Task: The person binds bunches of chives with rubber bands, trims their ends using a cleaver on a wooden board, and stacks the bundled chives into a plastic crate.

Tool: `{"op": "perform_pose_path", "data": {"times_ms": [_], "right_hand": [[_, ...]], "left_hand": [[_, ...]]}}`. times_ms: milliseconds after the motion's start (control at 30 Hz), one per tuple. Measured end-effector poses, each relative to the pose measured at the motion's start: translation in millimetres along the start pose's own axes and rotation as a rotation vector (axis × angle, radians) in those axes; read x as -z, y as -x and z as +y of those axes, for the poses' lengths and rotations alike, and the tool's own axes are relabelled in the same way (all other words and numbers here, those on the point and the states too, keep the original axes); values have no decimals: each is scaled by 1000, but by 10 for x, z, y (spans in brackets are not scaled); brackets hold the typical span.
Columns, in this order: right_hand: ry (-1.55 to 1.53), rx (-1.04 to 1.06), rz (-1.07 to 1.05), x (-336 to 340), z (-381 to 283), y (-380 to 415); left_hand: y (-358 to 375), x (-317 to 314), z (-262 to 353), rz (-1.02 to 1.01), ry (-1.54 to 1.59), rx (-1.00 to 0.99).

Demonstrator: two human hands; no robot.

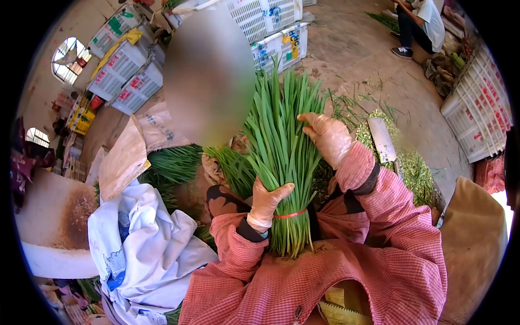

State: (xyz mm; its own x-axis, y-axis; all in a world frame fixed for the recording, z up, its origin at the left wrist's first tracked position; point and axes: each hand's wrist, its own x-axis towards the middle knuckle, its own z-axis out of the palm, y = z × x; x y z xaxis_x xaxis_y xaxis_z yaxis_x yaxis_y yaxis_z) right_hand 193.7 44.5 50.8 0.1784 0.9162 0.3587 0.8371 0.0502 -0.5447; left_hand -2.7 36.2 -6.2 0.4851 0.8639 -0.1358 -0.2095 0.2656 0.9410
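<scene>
A thick bundle of green garlic chives stands upright in front of me, leaves up and cut stems down against my lap. A red band circles it low on the stems. My left hand, in a thin translucent glove, is closed around the bundle's left side just above the band, thumb across the front. My right hand, gloved the same way, is at the upper right edge of the leaves. Its fingers are apart and point toward the leaves, gripping nothing I can see.
Loose chives lie to the left, beside a crumpled white cloth. Stacked white crates stand at the back, another crate at right. Trimmings cover the ground near a flat metal piece. A person sits at far right.
</scene>
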Motion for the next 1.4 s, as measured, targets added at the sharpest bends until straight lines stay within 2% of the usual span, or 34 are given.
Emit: {"op": "perform_pose_path", "data": {"times_ms": [67, 100, 167, 200, 267, 300, 333, 400, 467, 533, 600, 633, 700, 733, 767, 833, 900, 933, 967, 1000, 1067, 1133, 1200, 1267, 1300, 1367, 1400], "right_hand": [[-182, -228, 7, 284, -114, -91], [-182, -228, 7, 344, -134, -89], [97, 169, 294, 416, -143, -76], [98, 171, 294, 413, -163, -51], [254, 255, 72, 393, -218, 20], [238, 268, 12, 327, -196, 5], [239, 267, 13, 293, -183, 0], [311, 222, -218, 227, -202, -18], [354, 217, -248, 180, -196, -25], [357, 316, -244, 212, -237, -31], [373, 381, -193, 101, -112, -31], [226, 312, -67, 35, -10, -70], [341, 136, 266, 164, 215, -137], [600, 32, 475, 355, 252, -166], [598, 41, 478, 414, 338, -67], [89, -131, 301, 449, 353, 387], [-518, -414, -283, 12, 308, 806], [-774, -491, -581, -154, 254, 824], [-1086, -393, -597, -422, 225, 809], [-1342, -480, -469, -419, 32, 791], [-1656, -566, -580, -493, 172, 710], [-1759, -570, -582, -522, 181, 760], [-1895, -567, -639, -545, 77, 838], [-1931, -548, -718, -779, -44, 932], [-1933, -550, -732, -918, -129, 989], [-1870, -605, -796, -996, -385, 1000], [-1776, -633, -799, -1034, -459, 977]], "left_hand": [[-3, 25, -35, -11, -7, -56], [7, 23, -17, -11, -7, -56], [28, 4, 33, -13, 51, -12], [21, 6, 29, -14, 53, -13], [12, 12, 12, -35, 30, -28], [16, -5, 17, -37, 30, -27], [24, -33, 28, -35, 54, -31], [26, -46, 23, -31, 78, -34], [31, -28, 3, -29, 8, -23], [32, -24, 11, -33, 23, -27], [23, -12, 1, -43, 39, -29], [9, 13, -20, -40, 21, -39], [14, 37, -21, -39, 4, -45], [20, 43, -1, -16, 51, -25], [1, 52, 22, 11, 98, -11], [-91, 88, 52, 54, 115, -26], [-325, 64, 40, 92, 141, -32], [-364, -60, 208, 85, 96, 52], [-370, -123, 288, 34, 39, -53], [-383, -168, 323, -22, -18, -162], [-269, 83, 412, -21, -128, -121], [-66, 418, 598, -46, -244, -19], [-141, 895, 479, -210, -196, 431], [-155, 784, 254, -335, 181, 392], [-186, 699, 180, -216, 118, 195], [-333, 924, 167, -216, 144, 168], [-454, 1086, 175, -229, 373, 233]]}}
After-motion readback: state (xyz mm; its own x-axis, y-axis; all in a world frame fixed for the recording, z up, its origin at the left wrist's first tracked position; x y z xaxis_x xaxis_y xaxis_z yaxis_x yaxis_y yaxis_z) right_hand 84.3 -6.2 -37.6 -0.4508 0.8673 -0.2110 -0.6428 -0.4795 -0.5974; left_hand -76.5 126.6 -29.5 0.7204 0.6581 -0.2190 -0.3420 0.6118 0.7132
